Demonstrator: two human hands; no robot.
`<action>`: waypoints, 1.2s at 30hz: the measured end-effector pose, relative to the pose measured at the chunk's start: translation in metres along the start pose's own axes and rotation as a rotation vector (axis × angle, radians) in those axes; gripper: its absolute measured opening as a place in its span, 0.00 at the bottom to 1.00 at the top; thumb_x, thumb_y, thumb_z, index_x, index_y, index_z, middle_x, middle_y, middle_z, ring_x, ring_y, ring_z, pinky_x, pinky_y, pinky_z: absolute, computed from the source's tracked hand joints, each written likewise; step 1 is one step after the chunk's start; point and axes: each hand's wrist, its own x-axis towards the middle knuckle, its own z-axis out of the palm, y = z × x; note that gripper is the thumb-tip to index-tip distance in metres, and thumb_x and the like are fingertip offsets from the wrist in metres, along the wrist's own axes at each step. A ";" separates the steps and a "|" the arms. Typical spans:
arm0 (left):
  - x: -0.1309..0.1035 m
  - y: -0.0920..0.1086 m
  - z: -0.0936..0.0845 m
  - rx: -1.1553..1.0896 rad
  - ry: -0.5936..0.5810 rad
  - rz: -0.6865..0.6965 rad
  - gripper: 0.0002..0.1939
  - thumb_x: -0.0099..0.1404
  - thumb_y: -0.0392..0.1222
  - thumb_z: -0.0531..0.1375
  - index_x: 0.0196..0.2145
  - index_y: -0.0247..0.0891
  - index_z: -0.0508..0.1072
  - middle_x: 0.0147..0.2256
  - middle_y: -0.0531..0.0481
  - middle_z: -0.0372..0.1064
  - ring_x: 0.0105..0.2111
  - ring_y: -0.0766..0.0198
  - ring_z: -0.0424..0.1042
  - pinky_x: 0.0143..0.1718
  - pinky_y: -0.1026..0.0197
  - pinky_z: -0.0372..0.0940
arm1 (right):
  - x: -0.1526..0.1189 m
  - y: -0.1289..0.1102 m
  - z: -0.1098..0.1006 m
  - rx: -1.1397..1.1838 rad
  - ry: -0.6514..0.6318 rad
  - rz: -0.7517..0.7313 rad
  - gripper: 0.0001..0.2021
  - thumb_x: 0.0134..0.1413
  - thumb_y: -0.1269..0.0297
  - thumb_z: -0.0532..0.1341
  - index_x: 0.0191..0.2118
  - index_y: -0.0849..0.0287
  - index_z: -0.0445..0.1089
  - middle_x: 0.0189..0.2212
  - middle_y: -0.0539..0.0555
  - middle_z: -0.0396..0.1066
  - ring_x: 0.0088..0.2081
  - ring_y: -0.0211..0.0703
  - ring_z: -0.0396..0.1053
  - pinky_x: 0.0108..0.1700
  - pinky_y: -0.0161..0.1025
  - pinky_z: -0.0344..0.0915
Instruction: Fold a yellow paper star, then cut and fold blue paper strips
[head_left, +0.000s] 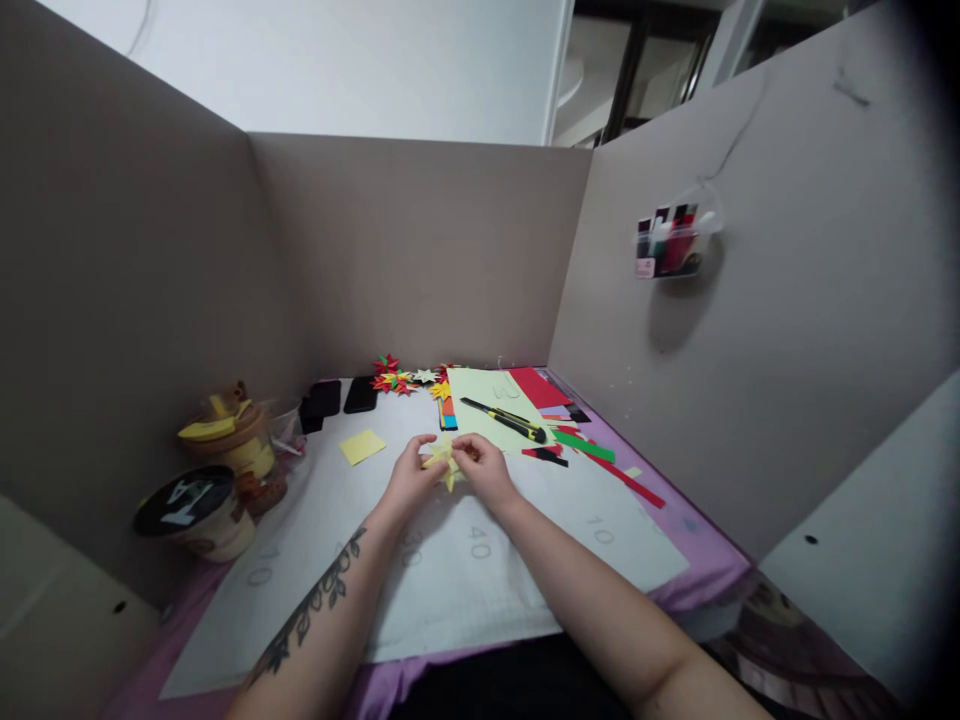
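Between my two hands is a pale yellow paper star (449, 478), held above the white sheet (450, 610). My left hand (414, 472) grips its left side between thumb and fingers. Its right side is pinched by my right hand (484, 467), whose fingertips are bent together. Just left of my hands lies a yellow paper square (363, 447). Beyond them a black and yellow cutter (504, 419) rests on a light green sheet (480, 385). Several finished-looking paper stars in red, yellow and green (395, 381) sit at the back.
Tubs and a cup (214, 520) stand at the left edge. Two dark flat items (361, 394) lie at the back left. Colored paper strips (589, 446) are scattered to the right. Partition walls (420, 240) surround the table; a plastic holder (679, 240) hangs on the right one.
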 end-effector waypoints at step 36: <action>0.004 -0.004 -0.001 -0.058 0.078 0.013 0.23 0.48 0.45 0.63 0.42 0.38 0.65 0.16 0.63 0.55 0.16 0.72 0.56 0.19 0.69 0.51 | -0.002 0.002 0.002 0.247 -0.033 0.237 0.15 0.45 0.61 0.60 0.40 0.54 0.57 0.22 0.41 0.63 0.21 0.33 0.61 0.25 0.32 0.59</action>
